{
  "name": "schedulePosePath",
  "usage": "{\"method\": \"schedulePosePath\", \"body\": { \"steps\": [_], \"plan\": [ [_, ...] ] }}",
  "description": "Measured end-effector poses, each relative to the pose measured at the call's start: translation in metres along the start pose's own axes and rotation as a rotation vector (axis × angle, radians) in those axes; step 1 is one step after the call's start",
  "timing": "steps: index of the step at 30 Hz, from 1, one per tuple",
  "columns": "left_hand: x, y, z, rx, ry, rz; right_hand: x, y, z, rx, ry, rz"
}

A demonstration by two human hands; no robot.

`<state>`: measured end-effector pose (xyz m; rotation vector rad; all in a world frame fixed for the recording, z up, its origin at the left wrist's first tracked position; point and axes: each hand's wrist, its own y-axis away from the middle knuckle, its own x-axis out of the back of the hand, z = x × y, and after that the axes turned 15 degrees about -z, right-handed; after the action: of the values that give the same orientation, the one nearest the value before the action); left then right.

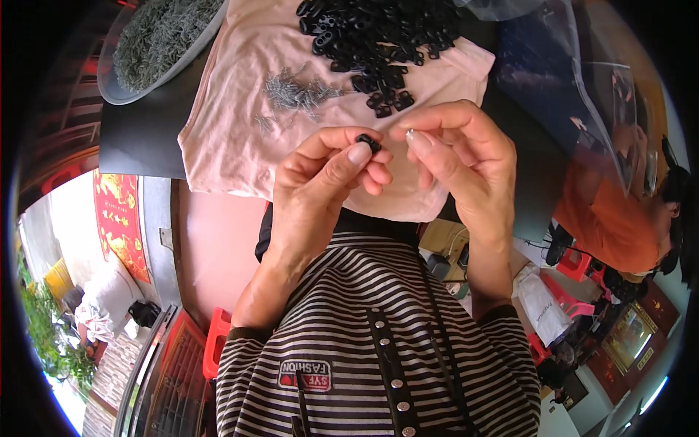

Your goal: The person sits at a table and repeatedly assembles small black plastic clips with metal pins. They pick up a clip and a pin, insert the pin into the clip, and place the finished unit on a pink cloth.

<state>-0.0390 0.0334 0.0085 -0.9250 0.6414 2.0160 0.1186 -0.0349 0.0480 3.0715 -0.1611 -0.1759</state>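
My left hand (320, 178) is closed, with a small black plastic piece (369, 143) pinched between thumb and forefinger. Just to the right of it, my right hand (466, 164) makes a pinch too. Something tiny and shiny shows at its fingertips, too small to name. The two hands are close but apart, above a pale pink cloth (233, 156). Beyond them on the cloth lies a loose scatter of thin silvery metal pieces (295, 93). A large heap of black plastic pieces (378, 33), some with two holes, spreads next to it.
A clear tub (109, 84) full of grey metal pieces stands at the far left of the dark table (142, 138). Clear plastic sheeting (582, 80) hangs at the right. Behind it, a person in an orange top (608, 218) is near. A red stool (216, 342) stands left of me.
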Motion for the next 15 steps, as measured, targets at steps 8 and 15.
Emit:
{"method": "schedulePosePath", "body": {
  "steps": [8, 15],
  "plan": [
    [-0.015, -0.008, -0.011, 0.017, 0.01, -0.062, 0.001, 0.011, 0.029, 0.078, -0.297, 0.002],
    [-0.019, -0.002, -0.008, -0.007, -0.025, -0.018, -0.005, 0.014, 0.028, 0.099, -0.301, -0.009]
  ]
}}
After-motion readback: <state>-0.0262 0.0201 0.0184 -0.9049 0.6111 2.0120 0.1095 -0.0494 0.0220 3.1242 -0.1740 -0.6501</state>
